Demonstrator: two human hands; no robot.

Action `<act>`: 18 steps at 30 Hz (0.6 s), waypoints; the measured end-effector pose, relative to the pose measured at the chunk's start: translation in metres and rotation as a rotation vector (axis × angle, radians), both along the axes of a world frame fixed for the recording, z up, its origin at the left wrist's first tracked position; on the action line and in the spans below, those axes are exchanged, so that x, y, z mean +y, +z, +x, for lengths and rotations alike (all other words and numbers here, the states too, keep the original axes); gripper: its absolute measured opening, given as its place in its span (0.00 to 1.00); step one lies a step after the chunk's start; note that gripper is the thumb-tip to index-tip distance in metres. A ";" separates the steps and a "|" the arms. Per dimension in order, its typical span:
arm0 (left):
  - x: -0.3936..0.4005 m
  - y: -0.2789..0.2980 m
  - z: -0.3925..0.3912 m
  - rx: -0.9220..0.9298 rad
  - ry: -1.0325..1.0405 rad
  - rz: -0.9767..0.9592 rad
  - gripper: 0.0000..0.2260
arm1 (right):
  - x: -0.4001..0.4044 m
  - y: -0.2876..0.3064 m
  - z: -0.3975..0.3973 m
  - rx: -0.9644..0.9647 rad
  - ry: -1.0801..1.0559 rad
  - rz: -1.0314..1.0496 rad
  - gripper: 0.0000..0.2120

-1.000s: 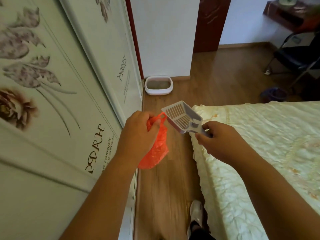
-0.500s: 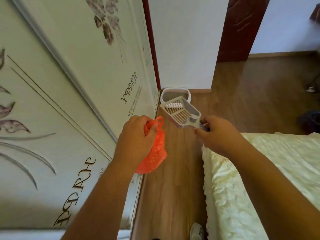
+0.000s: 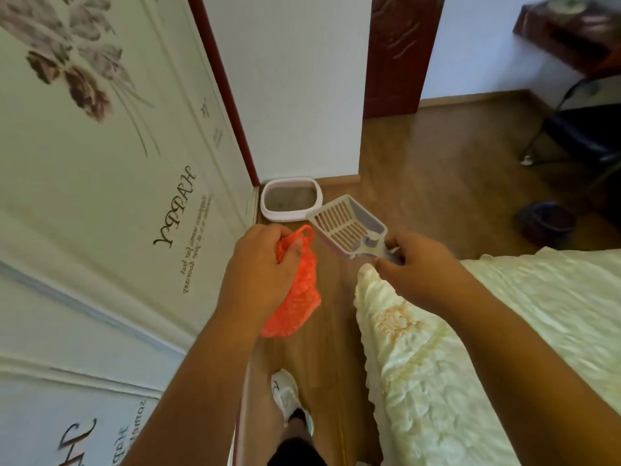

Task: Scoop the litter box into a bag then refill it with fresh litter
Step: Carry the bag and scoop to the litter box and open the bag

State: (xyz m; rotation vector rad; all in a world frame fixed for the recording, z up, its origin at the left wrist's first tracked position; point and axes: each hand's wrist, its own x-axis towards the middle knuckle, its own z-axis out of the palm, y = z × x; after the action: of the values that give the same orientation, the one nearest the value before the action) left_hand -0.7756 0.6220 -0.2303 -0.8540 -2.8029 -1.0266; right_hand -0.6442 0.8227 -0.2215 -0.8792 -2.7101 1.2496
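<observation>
While I stand in the narrow strip of wooden floor [image 3: 430,169] between wardrobe and bed, my left hand [image 3: 258,274] is curled round the bunched top of an orange plastic bag [image 3: 295,297], which hangs below my fist above the floor. My right hand [image 3: 423,267] pinches the handle of a pale slotted litter scoop [image 3: 346,223], its basket tilted up and away from me, just beside the bag's loop handle. The litter box [image 3: 290,200], white-rimmed and holding grey litter, sits on the floor in the corner ahead, against the white wall [image 3: 289,82] and next to the wardrobe's end. On my left runs the wardrobe door [image 3: 100,183], pale with printed flowers and lettering. On my right lies the bed [image 3: 504,331], covered by a cream quilted spread with orange stitching. A dark red door frame [image 3: 400,52] stands beyond the wall; a black chair [image 3: 584,132] and a dark bin [image 3: 546,220] are farther right. My white shoe [image 3: 285,395] shows below.
</observation>
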 end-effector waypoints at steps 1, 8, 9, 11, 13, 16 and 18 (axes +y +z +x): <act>0.011 -0.002 -0.011 -0.007 -0.017 0.006 0.09 | 0.008 -0.002 -0.006 -0.008 -0.019 0.006 0.12; 0.071 -0.015 -0.114 -0.011 -0.160 0.007 0.14 | 0.048 -0.004 -0.080 -0.060 -0.170 0.090 0.17; 0.075 -0.015 -0.133 -0.008 -0.170 0.009 0.14 | 0.050 -0.003 -0.095 -0.062 -0.189 0.100 0.17; 0.080 -0.014 -0.171 -0.009 -0.180 0.018 0.14 | 0.052 -0.002 -0.126 -0.066 -0.209 0.123 0.17; 0.079 -0.011 -0.207 -0.010 -0.187 0.021 0.12 | 0.050 0.001 -0.160 -0.065 -0.216 0.138 0.15; 0.072 -0.003 -0.253 -0.013 -0.189 0.056 0.11 | 0.044 0.003 -0.208 -0.069 -0.206 0.158 0.13; 0.066 -0.002 -0.282 -0.002 -0.168 0.080 0.08 | 0.040 0.003 -0.238 -0.082 -0.180 0.169 0.13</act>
State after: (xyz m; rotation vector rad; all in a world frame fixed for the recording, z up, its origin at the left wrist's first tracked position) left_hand -1.0571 0.6878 -0.2319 -1.0950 -2.7082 -1.1521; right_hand -0.8826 0.8627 -0.2188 -1.1450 -2.6750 0.9557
